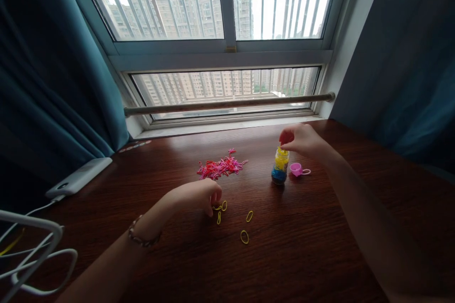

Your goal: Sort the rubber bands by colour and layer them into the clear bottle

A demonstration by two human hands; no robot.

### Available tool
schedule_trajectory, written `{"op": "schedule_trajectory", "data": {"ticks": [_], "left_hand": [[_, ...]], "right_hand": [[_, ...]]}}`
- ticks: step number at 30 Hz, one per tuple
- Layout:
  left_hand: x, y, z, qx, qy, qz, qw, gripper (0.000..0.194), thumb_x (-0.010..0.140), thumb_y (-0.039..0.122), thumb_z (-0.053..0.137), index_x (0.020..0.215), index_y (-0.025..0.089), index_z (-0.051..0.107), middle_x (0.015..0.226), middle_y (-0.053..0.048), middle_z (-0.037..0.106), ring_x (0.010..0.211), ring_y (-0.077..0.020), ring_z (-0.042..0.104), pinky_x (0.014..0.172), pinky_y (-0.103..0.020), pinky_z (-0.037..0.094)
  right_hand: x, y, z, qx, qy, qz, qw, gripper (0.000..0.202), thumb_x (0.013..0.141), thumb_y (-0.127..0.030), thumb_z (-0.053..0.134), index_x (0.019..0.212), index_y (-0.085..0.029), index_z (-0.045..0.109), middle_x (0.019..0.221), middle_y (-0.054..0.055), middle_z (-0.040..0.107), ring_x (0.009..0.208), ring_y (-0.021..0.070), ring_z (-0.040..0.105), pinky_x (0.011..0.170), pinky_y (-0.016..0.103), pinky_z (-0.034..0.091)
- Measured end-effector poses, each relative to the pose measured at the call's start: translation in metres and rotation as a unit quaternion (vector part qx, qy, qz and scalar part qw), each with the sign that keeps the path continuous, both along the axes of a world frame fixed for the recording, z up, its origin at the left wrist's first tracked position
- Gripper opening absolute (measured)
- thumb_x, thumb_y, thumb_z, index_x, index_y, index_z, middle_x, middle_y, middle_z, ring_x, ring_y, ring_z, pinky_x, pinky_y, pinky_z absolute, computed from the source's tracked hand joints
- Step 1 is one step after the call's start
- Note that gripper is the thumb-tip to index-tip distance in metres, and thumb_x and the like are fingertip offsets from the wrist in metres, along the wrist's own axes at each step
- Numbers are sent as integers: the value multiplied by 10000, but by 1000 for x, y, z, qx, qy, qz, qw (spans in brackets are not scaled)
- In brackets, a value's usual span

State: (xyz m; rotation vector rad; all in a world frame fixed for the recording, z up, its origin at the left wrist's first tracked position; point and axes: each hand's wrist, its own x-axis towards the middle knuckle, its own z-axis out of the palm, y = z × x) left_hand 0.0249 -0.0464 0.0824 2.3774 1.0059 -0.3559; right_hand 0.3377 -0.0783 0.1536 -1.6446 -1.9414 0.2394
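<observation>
My right hand (pixel 300 141) is closed in a pinch at the mouth of a small clear bottle (pixel 280 166), with a bit of yellow rubber band at its fingertips. The bottle stands upright, yellow rubber bands in its upper part and blue ones below. Low over the table, my left hand (pixel 202 195) has its fingers curled and its thumb and fingertips at a yellow rubber band (pixel 216 208). Close by lie two more yellow bands, and two others, including a yellow loop (pixel 244 236), rest farther right. Behind my left hand spreads a pile of pink and red rubber bands (pixel 220 167).
A pink cap with a loop (pixel 298 169) lies right of the bottle. At the left edge are a white device (pixel 80 179) with a cable and a white tubular frame (pixel 39 222). A window with a rail (pixel 227 104) borders the dark wooden table (pixel 284 255).
</observation>
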Motion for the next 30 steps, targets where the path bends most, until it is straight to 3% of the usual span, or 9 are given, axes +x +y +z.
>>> {"op": "schedule_trajectory", "data": {"ticks": [8,12,20,25,30], "left_hand": [[17,-21,0,95,51,-41,993,435,442,361,775,775,179,563,749,0,573,655,-165,515,494,-217,344],[22,-27,-4,122,40,-50,990,461,453,322,781,824,171,553,870,-38,589,751,-201,538,601,-250,401],[23,-22,-9,79,3,-44,996,107,581,120,635,665,166,589,653,24,587,578,-108,488,501,-194,333],[23,-21,-12,57,-15,-59,997,84,597,115,556,635,148,623,579,19,579,508,-91,445,455,-192,301],[24,-22,-8,41,-21,-77,996,131,577,98,513,618,137,631,554,15,571,478,-86,430,431,-188,291]], "right_hand": [[-4,-3,-1,1,-27,-1,1000,124,627,-84,638,737,-126,675,668,24,644,636,128,591,566,194,459],[-4,-5,1,11,-28,0,1000,119,638,-118,647,753,-129,676,688,28,646,648,134,592,577,204,465],[2,-5,4,26,3,4,1000,122,645,-137,653,765,-127,674,716,37,657,685,148,604,606,223,473],[7,-8,10,35,-9,-6,999,106,679,-148,611,758,-143,683,706,31,664,686,158,611,618,233,473],[4,-13,12,-35,-23,29,999,207,734,-68,490,805,-133,673,730,39,674,669,133,610,616,202,468]]}}
